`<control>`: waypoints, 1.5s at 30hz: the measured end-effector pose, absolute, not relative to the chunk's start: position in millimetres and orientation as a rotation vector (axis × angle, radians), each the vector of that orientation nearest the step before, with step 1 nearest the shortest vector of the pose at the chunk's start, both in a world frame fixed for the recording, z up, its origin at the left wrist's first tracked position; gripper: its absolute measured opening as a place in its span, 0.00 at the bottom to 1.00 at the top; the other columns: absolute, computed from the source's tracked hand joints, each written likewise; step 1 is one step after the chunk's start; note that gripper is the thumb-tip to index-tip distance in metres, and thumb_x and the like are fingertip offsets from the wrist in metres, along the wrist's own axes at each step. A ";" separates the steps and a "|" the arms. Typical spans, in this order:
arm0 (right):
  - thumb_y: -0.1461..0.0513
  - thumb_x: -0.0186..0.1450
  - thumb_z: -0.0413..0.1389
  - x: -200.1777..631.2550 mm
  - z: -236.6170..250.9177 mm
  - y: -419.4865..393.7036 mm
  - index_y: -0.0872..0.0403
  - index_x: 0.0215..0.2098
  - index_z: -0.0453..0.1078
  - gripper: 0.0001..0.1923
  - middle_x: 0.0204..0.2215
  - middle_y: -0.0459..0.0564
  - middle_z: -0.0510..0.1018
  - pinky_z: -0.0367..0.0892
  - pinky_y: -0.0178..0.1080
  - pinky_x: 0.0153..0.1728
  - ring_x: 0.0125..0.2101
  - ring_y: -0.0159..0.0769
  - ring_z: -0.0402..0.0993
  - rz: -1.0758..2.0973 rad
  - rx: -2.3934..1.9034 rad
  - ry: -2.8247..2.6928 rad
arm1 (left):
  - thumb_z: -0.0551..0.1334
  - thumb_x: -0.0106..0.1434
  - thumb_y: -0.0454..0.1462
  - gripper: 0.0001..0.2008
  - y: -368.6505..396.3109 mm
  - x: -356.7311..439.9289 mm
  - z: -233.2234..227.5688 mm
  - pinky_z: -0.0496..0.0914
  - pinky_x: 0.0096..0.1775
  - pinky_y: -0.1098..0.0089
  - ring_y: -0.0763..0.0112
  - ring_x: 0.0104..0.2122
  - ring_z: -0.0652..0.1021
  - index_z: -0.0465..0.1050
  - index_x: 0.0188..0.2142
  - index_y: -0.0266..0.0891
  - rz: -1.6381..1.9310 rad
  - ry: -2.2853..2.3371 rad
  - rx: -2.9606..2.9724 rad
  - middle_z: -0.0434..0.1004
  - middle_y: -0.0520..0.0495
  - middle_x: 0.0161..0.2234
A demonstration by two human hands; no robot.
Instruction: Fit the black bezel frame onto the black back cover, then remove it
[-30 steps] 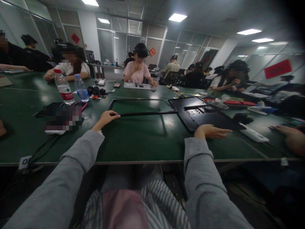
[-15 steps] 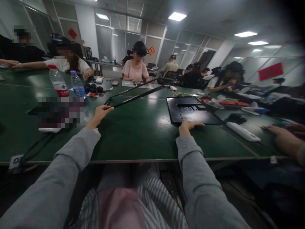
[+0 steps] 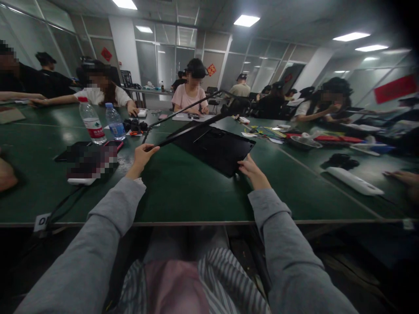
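Note:
A thin black rectangular frame (image 3: pixel 186 131) is raised at a tilt above the table, its near corner pinched in my left hand (image 3: pixel 141 160). My right hand (image 3: pixel 255 173) grips the right edge of a flat black panel (image 3: pixel 220 153), thumb on top and fingers at the side. The panel slants up off the green table (image 3: pixel 183 196), and its far left part lies behind the lower bar of the frame. Some detail shows on the panel's dark face, too dim to make out.
Left of me stand two plastic bottles, one red-capped (image 3: pixel 93 124) and one blue-capped (image 3: pixel 115 123), near phones (image 3: pixel 73 150). On the right lie a long white power strip (image 3: pixel 355 181), a black bundle (image 3: pixel 340 161) and coloured strips (image 3: pixel 266 132). Other people sit around the table.
The panel has come off the table's right side, moving left and tilting up under the frame. My right hand has shifted from its near edge to its right edge. The left hand keeps the frame.

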State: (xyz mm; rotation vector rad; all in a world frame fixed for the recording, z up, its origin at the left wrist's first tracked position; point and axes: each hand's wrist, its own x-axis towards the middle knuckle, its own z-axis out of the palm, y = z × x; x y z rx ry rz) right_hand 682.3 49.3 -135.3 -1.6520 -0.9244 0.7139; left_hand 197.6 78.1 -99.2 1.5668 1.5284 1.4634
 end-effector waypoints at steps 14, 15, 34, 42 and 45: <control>0.48 0.58 0.70 699.9 -115.2 45.4 0.48 0.41 0.71 0.21 0.29 0.44 0.76 0.79 0.44 0.41 0.31 0.38 0.77 0.784 -1.155 -0.936 | 0.77 0.56 0.51 0.19 93.8 187.2 -119.9 0.69 0.55 0.56 0.55 0.49 0.79 0.84 0.41 0.43 1.205 1.645 2.183 0.83 0.43 0.44; 0.52 0.57 0.71 697.9 -120.5 48.7 0.49 0.41 0.72 0.19 0.28 0.43 0.75 0.79 0.44 0.42 0.31 0.37 0.75 0.732 -1.194 -0.955 | 0.76 0.57 0.52 0.19 94.0 188.0 -121.6 0.69 0.55 0.56 0.55 0.49 0.78 0.84 0.41 0.44 1.184 1.645 2.204 0.83 0.43 0.44; 0.64 0.62 0.51 680.0 -157.7 49.9 0.56 0.63 0.69 0.31 0.55 0.65 0.72 0.61 0.66 0.61 0.59 0.58 0.61 -0.001 -1.822 -1.218 | 0.71 0.63 0.50 0.15 118.1 184.6 -151.1 0.66 0.60 0.51 0.53 0.56 0.74 0.83 0.44 0.44 0.961 1.512 2.362 0.82 0.43 0.51; 0.65 0.62 0.52 684.8 -159.3 51.8 0.59 0.63 0.72 0.30 0.54 0.66 0.73 0.61 0.61 0.64 0.59 0.56 0.66 0.014 -1.872 -1.186 | 0.75 0.59 0.53 0.24 116.9 188.4 -151.4 0.59 0.67 0.44 0.44 0.68 0.64 0.82 0.50 0.44 1.127 1.621 2.324 0.72 0.37 0.63; 0.66 0.62 0.51 687.3 -162.3 54.9 0.60 0.64 0.71 0.31 0.54 0.65 0.76 0.62 0.57 0.66 0.60 0.52 0.69 0.041 -1.799 -1.222 | 0.70 0.64 0.53 0.31 122.7 188.8 -151.7 0.59 0.68 0.48 0.45 0.69 0.65 0.75 0.60 0.39 1.244 1.679 2.134 0.69 0.32 0.66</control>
